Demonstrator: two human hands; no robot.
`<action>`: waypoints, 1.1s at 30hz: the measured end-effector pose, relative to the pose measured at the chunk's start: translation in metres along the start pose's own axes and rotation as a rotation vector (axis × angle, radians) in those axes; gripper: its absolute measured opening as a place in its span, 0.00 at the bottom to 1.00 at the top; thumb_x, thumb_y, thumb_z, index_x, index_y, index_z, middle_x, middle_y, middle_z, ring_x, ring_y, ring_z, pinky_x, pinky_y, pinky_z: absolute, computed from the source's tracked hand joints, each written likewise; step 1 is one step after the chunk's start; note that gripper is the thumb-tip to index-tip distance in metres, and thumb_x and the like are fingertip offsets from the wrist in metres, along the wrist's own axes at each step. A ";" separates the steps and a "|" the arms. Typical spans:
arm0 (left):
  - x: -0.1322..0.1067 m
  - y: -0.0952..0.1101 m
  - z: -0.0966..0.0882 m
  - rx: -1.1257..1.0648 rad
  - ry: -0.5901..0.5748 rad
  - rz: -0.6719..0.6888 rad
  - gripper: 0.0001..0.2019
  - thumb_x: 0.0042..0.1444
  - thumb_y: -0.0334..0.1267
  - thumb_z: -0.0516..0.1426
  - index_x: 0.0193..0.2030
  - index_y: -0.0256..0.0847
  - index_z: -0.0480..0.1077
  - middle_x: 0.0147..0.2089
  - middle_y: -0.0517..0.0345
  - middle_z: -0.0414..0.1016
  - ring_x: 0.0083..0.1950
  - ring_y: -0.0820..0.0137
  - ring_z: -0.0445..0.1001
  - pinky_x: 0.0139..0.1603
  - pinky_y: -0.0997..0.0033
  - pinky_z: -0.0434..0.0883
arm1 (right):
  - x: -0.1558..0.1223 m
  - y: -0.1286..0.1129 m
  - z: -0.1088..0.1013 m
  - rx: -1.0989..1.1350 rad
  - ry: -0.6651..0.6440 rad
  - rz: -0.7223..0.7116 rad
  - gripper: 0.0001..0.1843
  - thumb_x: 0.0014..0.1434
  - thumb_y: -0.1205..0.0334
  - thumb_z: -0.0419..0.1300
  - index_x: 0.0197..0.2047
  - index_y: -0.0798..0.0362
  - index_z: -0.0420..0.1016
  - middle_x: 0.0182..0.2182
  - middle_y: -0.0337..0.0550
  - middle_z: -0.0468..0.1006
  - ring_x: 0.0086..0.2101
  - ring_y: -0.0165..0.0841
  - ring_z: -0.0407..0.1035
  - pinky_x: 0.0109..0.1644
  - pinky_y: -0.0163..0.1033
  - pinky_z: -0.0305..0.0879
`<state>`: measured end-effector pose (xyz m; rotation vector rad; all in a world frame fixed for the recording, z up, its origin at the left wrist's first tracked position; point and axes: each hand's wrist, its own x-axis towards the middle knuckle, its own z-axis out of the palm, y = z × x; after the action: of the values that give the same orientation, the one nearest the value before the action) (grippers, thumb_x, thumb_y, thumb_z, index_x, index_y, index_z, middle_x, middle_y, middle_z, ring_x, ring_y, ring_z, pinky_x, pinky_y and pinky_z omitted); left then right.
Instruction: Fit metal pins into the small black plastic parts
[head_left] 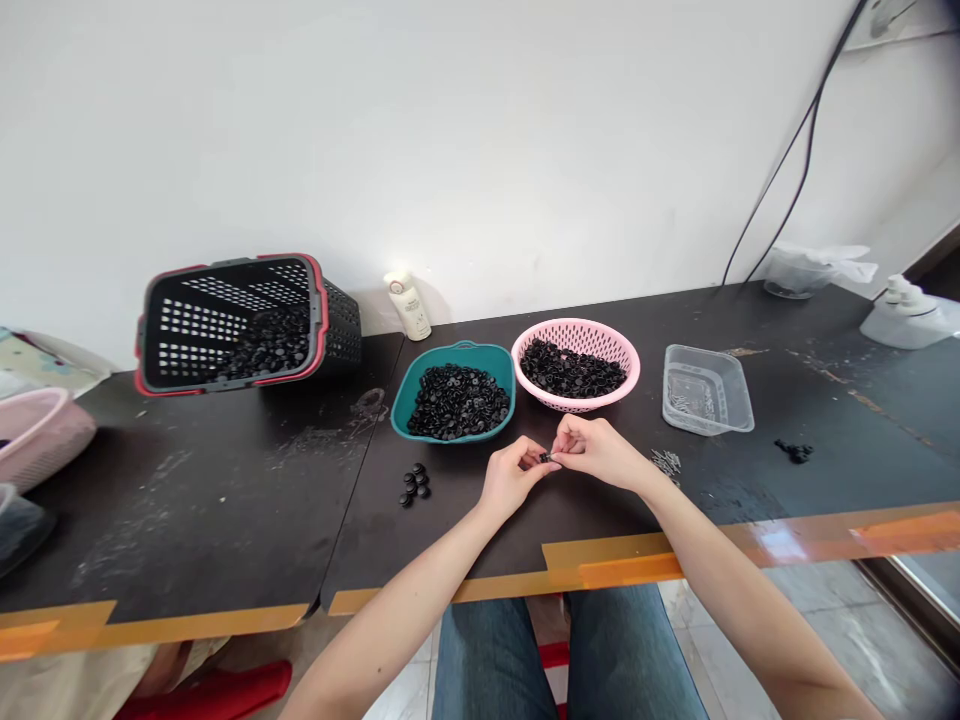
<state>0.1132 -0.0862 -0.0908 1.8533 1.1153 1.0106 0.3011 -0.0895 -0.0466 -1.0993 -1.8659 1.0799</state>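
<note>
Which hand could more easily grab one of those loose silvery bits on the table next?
Probably the right hand: the loose silvery bits lie beside its forearm, while the left hand is farther off. Both hands meet at a small black piece now, though.

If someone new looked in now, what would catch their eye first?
Probably the teal basin and the pink basket, side by side at centre, both holding small black pieces. Just in front, the left hand and right hand meet at a tiny black part. At left, a big dark basket tilts its opening toward the camera.
</note>
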 end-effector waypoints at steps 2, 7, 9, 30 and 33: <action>0.000 -0.001 0.000 0.011 -0.006 0.004 0.13 0.49 0.46 0.62 0.31 0.39 0.69 0.28 0.61 0.73 0.27 0.74 0.70 0.31 0.75 0.68 | 0.000 0.001 0.001 0.004 -0.004 0.003 0.08 0.51 0.61 0.62 0.31 0.51 0.65 0.27 0.39 0.74 0.28 0.31 0.70 0.32 0.36 0.67; 0.001 -0.002 0.000 0.024 -0.017 0.000 0.13 0.48 0.46 0.63 0.31 0.39 0.69 0.28 0.61 0.73 0.27 0.74 0.70 0.31 0.75 0.68 | -0.001 0.002 0.002 0.012 -0.024 0.012 0.09 0.51 0.62 0.62 0.29 0.51 0.63 0.29 0.39 0.76 0.28 0.31 0.71 0.32 0.36 0.68; 0.001 -0.001 0.000 0.014 -0.031 -0.009 0.13 0.48 0.47 0.63 0.32 0.39 0.69 0.28 0.61 0.73 0.27 0.74 0.70 0.31 0.74 0.69 | 0.000 0.002 0.002 -0.012 -0.024 0.008 0.09 0.51 0.62 0.62 0.29 0.51 0.63 0.29 0.39 0.76 0.28 0.31 0.71 0.32 0.36 0.68; 0.003 -0.008 0.004 -0.521 0.005 -0.200 0.15 0.45 0.43 0.66 0.34 0.35 0.71 0.29 0.59 0.74 0.28 0.74 0.73 0.34 0.70 0.75 | 0.005 0.003 0.006 0.054 0.057 -0.028 0.10 0.54 0.56 0.62 0.31 0.51 0.66 0.32 0.43 0.78 0.32 0.34 0.73 0.38 0.41 0.71; 0.004 -0.006 0.005 -0.563 0.000 -0.216 0.15 0.45 0.43 0.66 0.35 0.35 0.71 0.30 0.60 0.73 0.29 0.74 0.73 0.34 0.70 0.75 | 0.005 0.001 0.002 0.121 0.039 -0.011 0.12 0.51 0.56 0.64 0.35 0.52 0.68 0.33 0.43 0.78 0.33 0.34 0.73 0.40 0.42 0.71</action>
<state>0.1168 -0.0813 -0.0975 1.2581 0.8886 1.0622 0.2974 -0.0858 -0.0475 -1.0327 -1.7500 1.1414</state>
